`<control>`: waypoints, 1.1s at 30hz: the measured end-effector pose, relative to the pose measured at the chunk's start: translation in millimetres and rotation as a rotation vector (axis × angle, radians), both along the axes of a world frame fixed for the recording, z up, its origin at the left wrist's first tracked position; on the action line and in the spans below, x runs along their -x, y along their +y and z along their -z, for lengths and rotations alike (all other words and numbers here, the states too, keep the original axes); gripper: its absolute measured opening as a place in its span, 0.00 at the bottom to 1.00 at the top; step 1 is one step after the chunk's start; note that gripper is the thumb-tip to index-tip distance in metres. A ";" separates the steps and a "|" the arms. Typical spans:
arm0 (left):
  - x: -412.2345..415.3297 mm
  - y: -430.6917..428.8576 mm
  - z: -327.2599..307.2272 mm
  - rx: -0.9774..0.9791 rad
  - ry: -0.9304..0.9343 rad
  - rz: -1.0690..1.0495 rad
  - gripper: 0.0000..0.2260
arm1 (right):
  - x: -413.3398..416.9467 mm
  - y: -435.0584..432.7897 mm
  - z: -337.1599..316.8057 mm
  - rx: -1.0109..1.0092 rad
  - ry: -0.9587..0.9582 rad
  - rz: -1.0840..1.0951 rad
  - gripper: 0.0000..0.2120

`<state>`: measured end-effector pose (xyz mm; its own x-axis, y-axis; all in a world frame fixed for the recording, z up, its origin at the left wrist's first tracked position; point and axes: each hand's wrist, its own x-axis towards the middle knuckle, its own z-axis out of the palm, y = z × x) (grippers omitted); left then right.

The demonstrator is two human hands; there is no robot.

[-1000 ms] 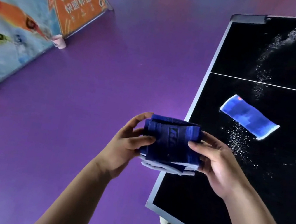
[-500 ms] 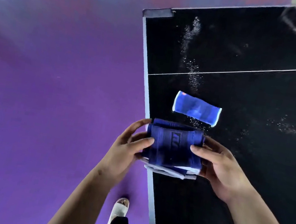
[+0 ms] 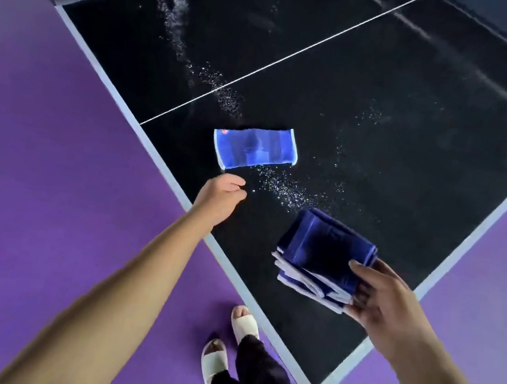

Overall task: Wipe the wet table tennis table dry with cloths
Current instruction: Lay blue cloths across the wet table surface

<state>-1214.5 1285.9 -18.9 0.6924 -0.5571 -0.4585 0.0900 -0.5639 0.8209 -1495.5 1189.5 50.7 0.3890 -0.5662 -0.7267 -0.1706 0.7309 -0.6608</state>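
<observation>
- The left hand (image 3: 221, 195) has let go of the folded cloths (image 3: 323, 256) it was sharing a second ago; its grip is loosely curled and empty, just short of the lone blue cloth (image 3: 254, 147)
- The right hand (image 3: 384, 300) alone pinches the stack over the counter (image 3: 388, 130)
- Droplets (image 3: 282, 188) remain, so wiping seems about to begin

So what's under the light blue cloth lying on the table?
The light blue cloth lies flat on the black table, within a trail of water droplets showing at its upper and lower edges. Whether the surface beneath is wet is hidden by the cloth.
</observation>
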 end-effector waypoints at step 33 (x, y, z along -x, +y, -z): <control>-146.3 -171.2 87.4 -0.707 -0.500 0.578 0.41 | -42.4 -33.8 99.2 -0.146 0.067 0.180 0.15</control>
